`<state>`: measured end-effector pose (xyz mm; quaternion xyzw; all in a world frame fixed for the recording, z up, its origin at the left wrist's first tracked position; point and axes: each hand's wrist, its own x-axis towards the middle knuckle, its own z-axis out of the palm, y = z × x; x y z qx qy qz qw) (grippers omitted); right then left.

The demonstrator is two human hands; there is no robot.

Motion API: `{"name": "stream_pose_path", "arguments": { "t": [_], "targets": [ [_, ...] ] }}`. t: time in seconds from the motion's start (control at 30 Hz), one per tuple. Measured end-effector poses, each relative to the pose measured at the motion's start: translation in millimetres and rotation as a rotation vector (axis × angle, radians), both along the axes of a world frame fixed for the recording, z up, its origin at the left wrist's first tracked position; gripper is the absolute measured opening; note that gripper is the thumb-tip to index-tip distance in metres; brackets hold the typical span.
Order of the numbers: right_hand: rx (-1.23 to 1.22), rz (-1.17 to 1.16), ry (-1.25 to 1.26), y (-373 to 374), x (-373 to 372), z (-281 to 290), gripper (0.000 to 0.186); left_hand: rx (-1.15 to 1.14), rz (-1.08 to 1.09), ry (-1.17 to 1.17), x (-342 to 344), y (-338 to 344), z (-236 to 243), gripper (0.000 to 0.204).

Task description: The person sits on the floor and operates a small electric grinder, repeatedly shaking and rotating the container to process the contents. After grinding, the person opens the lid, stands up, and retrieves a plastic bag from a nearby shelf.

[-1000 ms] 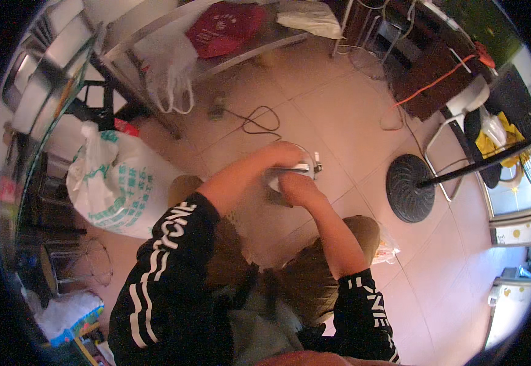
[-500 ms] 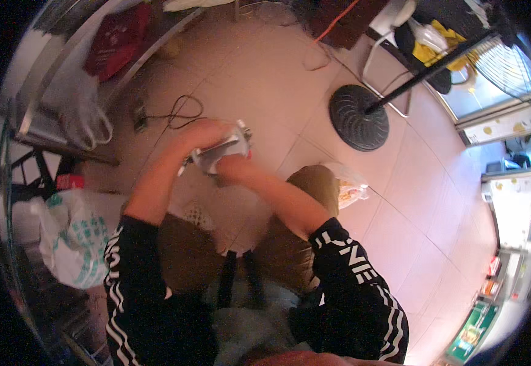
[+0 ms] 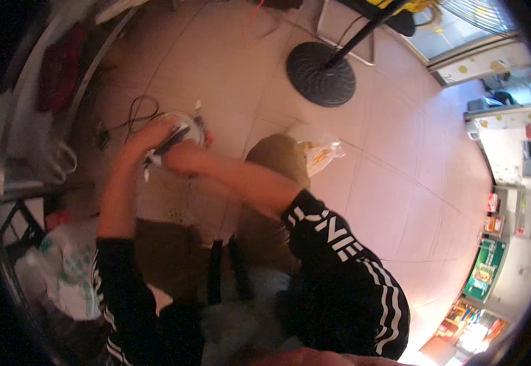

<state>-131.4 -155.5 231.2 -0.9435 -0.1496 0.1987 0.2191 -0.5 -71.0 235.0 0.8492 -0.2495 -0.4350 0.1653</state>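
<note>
Left of centre, both my hands are at a small white-and-grey object (image 3: pixel 193 127) with a red part on its right side. Blur hides what kind of thing it is. My left hand (image 3: pixel 160 132) is curled over its left and upper part. Against its lower side, my right hand (image 3: pixel 183 157) is closed, with its fingers turned inward and mostly hidden. A dark gap shows between the two hands. A dark cable (image 3: pixel 140 113) lies looped on the floor just beyond my left hand.
A black round stand base (image 3: pixel 320 74) with a pole is on the tiled floor (image 3: pixel 393 165). By my right knee (image 3: pixel 274 155) lies a clear plastic bag (image 3: pixel 321 152). A white bag with green print (image 3: pixel 73 268) stands at my left, below a shelf with a hanging plastic bag (image 3: pixel 49 155).
My view has turned, so the stand base and floor things appear farther left and higher. Both hands stay at the white-and-grey object, which looks slightly turned.
</note>
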Motion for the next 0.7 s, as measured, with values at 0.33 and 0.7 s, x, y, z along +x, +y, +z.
{"name": "stream_pose_path", "arguments": {
  "t": [0.33, 0.7],
  "targets": [
    [-0.173, 0.153, 0.002, -9.9, 16.8, -12.3, 0.019, -0.056, -0.039, -0.315, -1.4, 4.2, 3.4, 0.07],
    [-0.18, 0.172, 0.093, -6.1, 12.3, -29.3, 0.02, 0.06, 0.055, -0.285, -7.6, 7.4, -3.5, 0.068]
  ]
}}
